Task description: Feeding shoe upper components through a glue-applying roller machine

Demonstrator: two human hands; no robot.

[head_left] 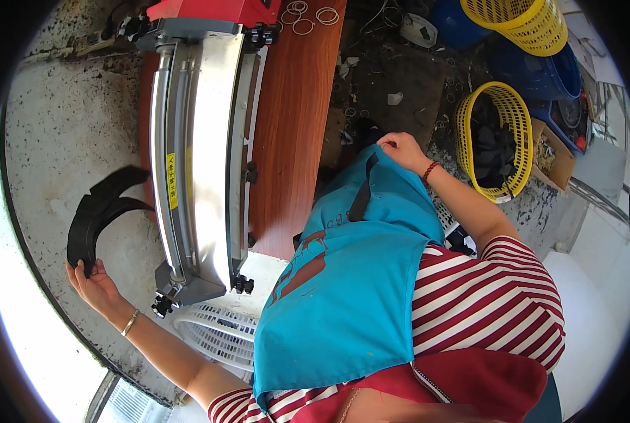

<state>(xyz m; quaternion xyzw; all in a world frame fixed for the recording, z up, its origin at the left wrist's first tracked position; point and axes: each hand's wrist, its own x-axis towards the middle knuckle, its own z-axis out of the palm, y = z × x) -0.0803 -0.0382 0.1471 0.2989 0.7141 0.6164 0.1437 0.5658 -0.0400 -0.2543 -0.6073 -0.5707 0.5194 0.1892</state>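
On the left, my left hand (93, 282) is closed on the lower end of a black curved strip piece (86, 229), thumb on top. The piece arches upward and splits into two tongues, whose tips reach the left side of a roller machine (213, 162). That machine has long metal rollers (163, 134), a shiny steel cover, black knobs and a red end. My right hand (403, 151) rests at the far end of the turquoise apron (343, 282) over my lap. Its fingers are curled in, and what they hold, if anything, is hidden.
The machine stands on a reddish-brown wooden tabletop (294, 127) with several pale rings (303, 27) at its far end. A yellow basket (463, 134) of black pieces stands at right, beside a cardboard box (556, 158). A white basket (220, 335) sits below the machine.
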